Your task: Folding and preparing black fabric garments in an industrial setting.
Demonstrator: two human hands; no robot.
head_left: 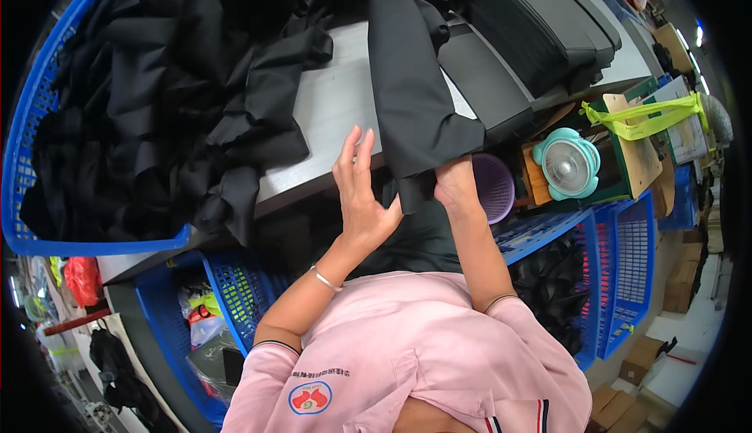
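Note:
A long black fabric piece (415, 96) lies over the front edge of the light worktable (335, 104), its near end hanging between my hands. My left hand (362, 194) is to the left of that end, fingers stretched out and apart, thumb at the cloth's edge. On the other side, my right hand (456, 181) reaches in under the cloth at its lower right corner. Its fingers are hidden by the fabric, so their grip does not show.
A heap of black fabric (157, 104) fills a blue basket (149, 243) on the left. Stacked black pieces (525, 29) lie back right. A purple basket (493, 190) and teal fan (567, 163) stand right of my right hand. More blue baskets (627, 276) flank me.

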